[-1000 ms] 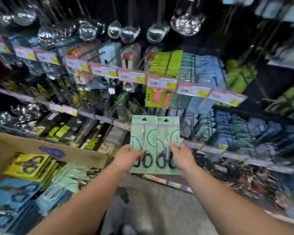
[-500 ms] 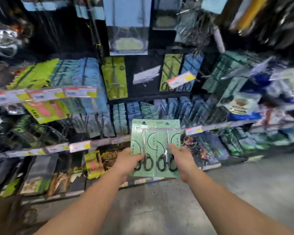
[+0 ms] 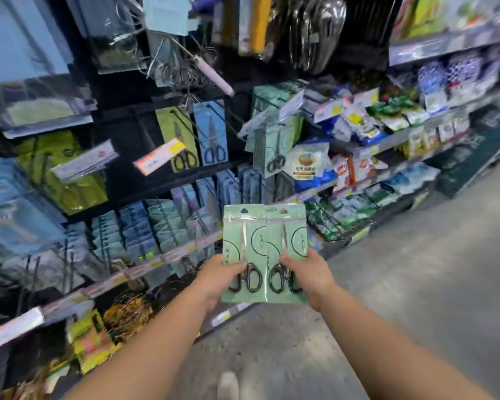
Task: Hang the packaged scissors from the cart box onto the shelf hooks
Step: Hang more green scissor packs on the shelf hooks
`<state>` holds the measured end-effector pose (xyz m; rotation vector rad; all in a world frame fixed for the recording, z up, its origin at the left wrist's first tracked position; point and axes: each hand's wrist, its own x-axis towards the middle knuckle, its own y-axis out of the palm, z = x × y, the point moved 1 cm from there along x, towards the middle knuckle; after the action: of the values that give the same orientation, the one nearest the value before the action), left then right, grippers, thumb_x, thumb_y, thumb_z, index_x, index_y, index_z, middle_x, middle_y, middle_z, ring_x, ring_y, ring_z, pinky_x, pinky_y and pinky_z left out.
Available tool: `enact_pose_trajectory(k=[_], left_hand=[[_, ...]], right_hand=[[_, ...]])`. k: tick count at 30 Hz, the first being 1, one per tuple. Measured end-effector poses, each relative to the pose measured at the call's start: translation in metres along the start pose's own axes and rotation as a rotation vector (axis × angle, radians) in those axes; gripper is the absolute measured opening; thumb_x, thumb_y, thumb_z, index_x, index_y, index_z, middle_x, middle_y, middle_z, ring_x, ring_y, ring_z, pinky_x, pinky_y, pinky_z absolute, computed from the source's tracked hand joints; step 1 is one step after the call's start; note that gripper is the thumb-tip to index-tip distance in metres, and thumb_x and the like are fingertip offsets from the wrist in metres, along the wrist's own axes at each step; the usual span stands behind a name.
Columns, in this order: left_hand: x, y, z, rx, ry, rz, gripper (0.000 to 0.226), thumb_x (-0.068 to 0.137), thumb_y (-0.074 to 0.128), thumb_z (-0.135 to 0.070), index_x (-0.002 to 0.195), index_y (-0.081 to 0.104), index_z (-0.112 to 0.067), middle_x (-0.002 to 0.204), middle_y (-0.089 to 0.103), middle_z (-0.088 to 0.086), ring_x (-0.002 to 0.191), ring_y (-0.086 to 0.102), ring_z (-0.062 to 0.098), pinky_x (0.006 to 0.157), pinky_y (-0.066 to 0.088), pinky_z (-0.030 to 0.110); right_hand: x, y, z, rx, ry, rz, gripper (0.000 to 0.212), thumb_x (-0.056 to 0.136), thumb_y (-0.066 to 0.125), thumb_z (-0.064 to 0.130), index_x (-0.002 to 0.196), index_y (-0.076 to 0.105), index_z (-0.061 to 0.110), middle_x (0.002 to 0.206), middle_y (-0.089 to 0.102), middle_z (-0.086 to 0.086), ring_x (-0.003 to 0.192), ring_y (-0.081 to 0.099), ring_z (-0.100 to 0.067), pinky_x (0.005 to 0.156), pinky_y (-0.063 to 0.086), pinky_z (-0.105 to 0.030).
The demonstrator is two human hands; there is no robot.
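Green scissor packs (image 3: pixel 264 252) pinched in my left hand (image 3: pixel 218 280) and right hand (image 3: pixel 308 277); matching hanging green packs (image 3: pixel 273 145) have swung into view, so hooks are near.

Left shelf goods (image 3: pixel 35 174) motion-blurred

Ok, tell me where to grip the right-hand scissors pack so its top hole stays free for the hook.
Grip the right scissors pack at its bottom edge, from below and the outer side, as the right hand does. The card is flat and upright, with its hang hole at the top, so a low pinch probably keeps the hole clear. The left hand holds the left scissors pack likewise.
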<state>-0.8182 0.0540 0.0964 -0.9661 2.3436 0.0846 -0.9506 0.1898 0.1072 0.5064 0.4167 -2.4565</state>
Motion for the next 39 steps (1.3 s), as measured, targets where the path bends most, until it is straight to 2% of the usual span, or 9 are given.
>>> enact_pose_trajectory(k=[5,9,11,16,20,27,30,33,39], left_hand=[[0.04,0.031,-0.012,0.041,0.046,0.065,0.084,0.073,0.076,-0.054,0.141,0.047,-0.013,0.142,0.054,0.006,0.126,0.053,0.027,0.108,0.041,0.051],[0.065,0.054,-0.045,-0.076,0.047,0.095,0.054,0.091,0.069,-0.03,0.137,0.046,-0.013,0.127,0.051,-0.007,0.126,0.047,0.022,0.11,0.034,0.043],[0.076,0.064,-0.062,-0.084,0.037,0.078,0.058,0.093,0.067,-0.027,0.14,0.044,-0.003,0.132,0.051,-0.001,0.131,0.045,0.026,0.111,0.033,0.044],[0.116,0.076,-0.094,-0.093,0.062,0.036,0.058,0.093,0.067,-0.025,0.14,0.044,0.001,0.141,0.05,0.012,0.118,0.048,0.019,0.102,0.037,0.036],[0.142,0.073,-0.102,-0.137,0.057,0.012,0.085,0.089,0.071,-0.037,0.152,0.026,-0.002,0.158,0.031,0.013,0.141,0.036,0.031,0.113,0.031,0.048],[0.163,0.064,-0.099,-0.187,0.059,-0.154,0.092,0.068,0.08,-0.058,0.14,0.046,-0.012,0.142,0.054,0.007,0.127,0.053,0.029,0.106,0.043,0.055],[0.163,0.065,-0.102,-0.202,0.03,-0.217,0.09,0.07,0.079,-0.058,0.14,0.046,-0.012,0.143,0.053,0.007,0.127,0.052,0.03,0.105,0.043,0.057],[0.16,0.069,-0.111,-0.266,0.014,-0.283,0.099,0.063,0.081,-0.066,0.141,0.046,-0.015,0.145,0.052,0.006,0.128,0.052,0.03,0.108,0.039,0.055],[0.167,0.082,-0.105,-0.387,-0.035,-0.391,0.14,0.028,0.074,-0.089,0.143,0.041,-0.016,0.146,0.05,0.011,0.129,0.05,0.037,0.104,0.04,0.063]], right_hand=[[0.032,-0.027,0.0,0.067,0.063,-0.064,0.032,0.083,0.075,0.012,0.112,0.063,0.009,0.1,0.074,-0.006,0.088,0.072,-0.021,0.079,0.059,-0.036],[0.065,-0.041,0.014,0.07,0.078,-0.076,0.027,0.081,0.077,0.014,0.104,0.063,0.015,0.098,0.075,-0.007,0.09,0.072,-0.026,0.088,0.057,-0.048],[0.086,-0.047,0.023,0.048,0.091,-0.094,0.03,0.078,0.079,0.02,0.103,0.063,0.014,0.096,0.075,-0.008,0.089,0.072,-0.028,0.087,0.057,-0.05],[0.133,-0.055,0.053,-0.003,0.084,-0.077,0.04,0.078,0.078,0.033,0.109,0.061,0.014,0.105,0.071,-0.004,0.095,0.068,-0.024,0.091,0.055,-0.043],[0.16,-0.052,0.064,-0.011,0.07,-0.042,0.042,0.08,0.077,0.037,0.112,0.06,0.015,0.107,0.071,-0.001,0.099,0.066,-0.021,0.091,0.052,-0.038],[0.195,-0.04,0.078,-0.034,0.052,0.069,0.039,0.079,0.078,0.036,0.103,0.057,0.014,0.112,0.071,-0.002,0.101,0.067,-0.021,0.097,0.051,-0.043],[0.207,-0.038,0.087,-0.052,0.014,0.14,0.036,0.087,0.072,0.031,0.111,0.051,0.015,0.129,0.059,-0.002,0.105,0.058,-0.016,0.094,0.044,-0.034],[0.222,-0.039,0.096,-0.031,-0.045,0.185,0.076,0.087,0.071,0.035,0.147,0.033,0.007,0.152,0.039,-0.011,0.134,0.045,-0.027,0.108,0.037,-0.04],[0.244,-0.05,0.118,-0.08,-0.137,0.275,0.081,0.09,0.067,0.035,0.152,0.025,0.005,0.154,0.036,-0.01,0.132,0.041,-0.022,0.108,0.035,-0.039]])
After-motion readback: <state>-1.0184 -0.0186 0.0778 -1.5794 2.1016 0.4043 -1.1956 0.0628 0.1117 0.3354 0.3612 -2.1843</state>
